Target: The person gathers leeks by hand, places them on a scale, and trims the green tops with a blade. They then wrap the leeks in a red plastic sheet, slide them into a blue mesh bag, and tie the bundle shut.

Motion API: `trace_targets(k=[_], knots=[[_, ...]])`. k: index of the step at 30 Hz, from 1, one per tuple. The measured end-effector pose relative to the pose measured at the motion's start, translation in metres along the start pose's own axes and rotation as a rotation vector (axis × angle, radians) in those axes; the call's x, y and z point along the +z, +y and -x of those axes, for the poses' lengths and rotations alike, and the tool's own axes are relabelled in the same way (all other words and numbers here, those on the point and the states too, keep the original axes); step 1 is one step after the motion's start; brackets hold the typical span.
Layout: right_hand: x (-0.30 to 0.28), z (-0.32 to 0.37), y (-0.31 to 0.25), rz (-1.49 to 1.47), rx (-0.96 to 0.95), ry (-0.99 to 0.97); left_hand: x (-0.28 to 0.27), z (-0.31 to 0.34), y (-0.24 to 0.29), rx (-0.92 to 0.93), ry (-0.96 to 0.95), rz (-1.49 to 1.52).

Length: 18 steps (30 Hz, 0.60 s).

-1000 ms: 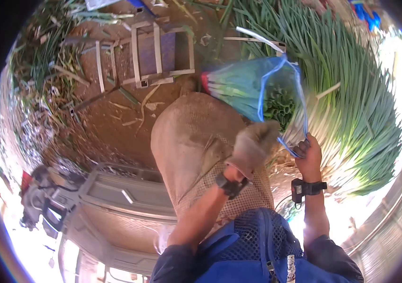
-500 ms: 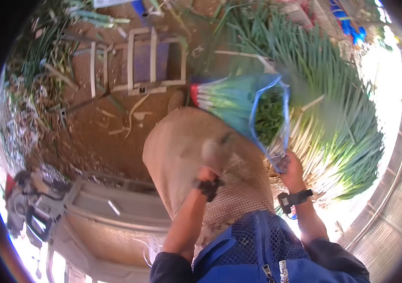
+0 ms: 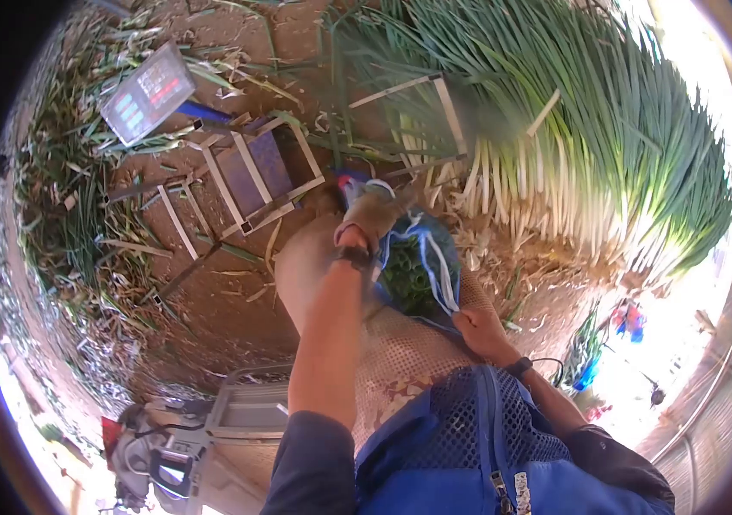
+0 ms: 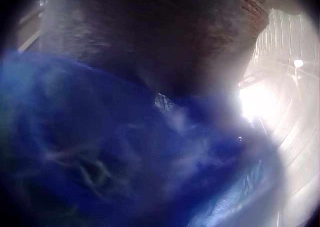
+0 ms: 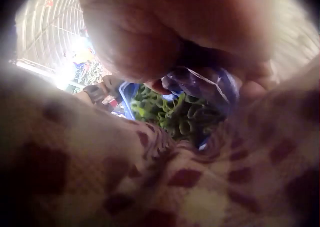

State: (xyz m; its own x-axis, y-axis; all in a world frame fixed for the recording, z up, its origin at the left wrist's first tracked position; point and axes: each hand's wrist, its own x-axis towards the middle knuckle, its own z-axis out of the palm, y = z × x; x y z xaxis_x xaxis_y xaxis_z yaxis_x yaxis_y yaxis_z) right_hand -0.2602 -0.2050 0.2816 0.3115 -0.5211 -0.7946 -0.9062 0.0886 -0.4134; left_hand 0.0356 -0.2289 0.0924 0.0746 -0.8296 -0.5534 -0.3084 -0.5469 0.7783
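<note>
A blue plastic bag [image 3: 441,270] of green onions lies across the person's covered lap, its mouth toward the body. The cut hollow green tops [image 3: 407,287] show inside the mouth, and in the right wrist view the same tops [image 5: 185,114] appear beyond the fingers. My right hand [image 3: 482,333] pinches the bag's rim at its near right side. My left hand [image 3: 370,215], in a pale glove, lies against the bag's left side, close to its red end [image 3: 346,182]. Blue plastic [image 4: 125,137] fills the left wrist view beneath the glove; whether its fingers curl round the bag I cannot tell.
A large heap of green onions [image 3: 546,163] lies at the right. Metal frames [image 3: 246,172] and a scale display [image 3: 149,93] stand at the left, amid leaf scraps [image 3: 65,249]. A checked cloth [image 3: 409,343] covers the lap.
The bag has come from beside the heap onto the lap, its mouth turning toward the body. My left hand has moved up to the bag; my right hand has kept its grip on the rim.
</note>
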Motion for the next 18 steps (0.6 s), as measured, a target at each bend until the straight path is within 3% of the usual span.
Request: trace_targets(k=[2, 4, 5, 7, 8, 9, 11, 13, 17, 18], knots=[[0.002, 0.008, -0.004, -0.005, 0.043, -0.007, -0.008, 0.036, 0.051, -0.229, -0.053, -0.137], [0.005, 0.016, 0.001, -0.060, 0.045, 0.015, 0.016, 0.052, 0.008, 0.011, 0.088, -0.311], [0.002, 0.017, 0.003, -0.087, 0.031, 0.033, 0.031, 0.075, -0.010, -0.104, 0.144, -0.112], [0.006, 0.017, 0.021, -0.012, -0.015, 0.010, 0.028, 0.095, -0.030, -0.111, 0.304, 0.141], [0.012, 0.014, 0.040, 0.056, -0.254, 0.021, 0.024, 0.105, -0.032, -0.092, 0.361, 0.357], [0.023, 0.002, 0.072, 0.500, -0.683, 0.099, 0.016, 0.107, -0.023, -0.048, 0.374, 0.545], [0.007, -0.001, 0.051, 0.546, -0.539, -0.038, -0.003, 0.107, 0.015, 0.041, 0.294, 0.826], [0.004, -0.002, 0.046, 0.293, -0.423, 0.033, -0.004, 0.113, 0.055, 0.091, 0.161, 0.926], [-0.058, 0.040, -0.035, 0.255, -0.536, 0.119, 0.037, 0.116, 0.091, 0.121, 0.142, 0.826], [-0.079, 0.051, -0.060, 0.251, -0.603, 0.103, 0.037, 0.123, 0.105, 0.110, 0.087, 0.917]])
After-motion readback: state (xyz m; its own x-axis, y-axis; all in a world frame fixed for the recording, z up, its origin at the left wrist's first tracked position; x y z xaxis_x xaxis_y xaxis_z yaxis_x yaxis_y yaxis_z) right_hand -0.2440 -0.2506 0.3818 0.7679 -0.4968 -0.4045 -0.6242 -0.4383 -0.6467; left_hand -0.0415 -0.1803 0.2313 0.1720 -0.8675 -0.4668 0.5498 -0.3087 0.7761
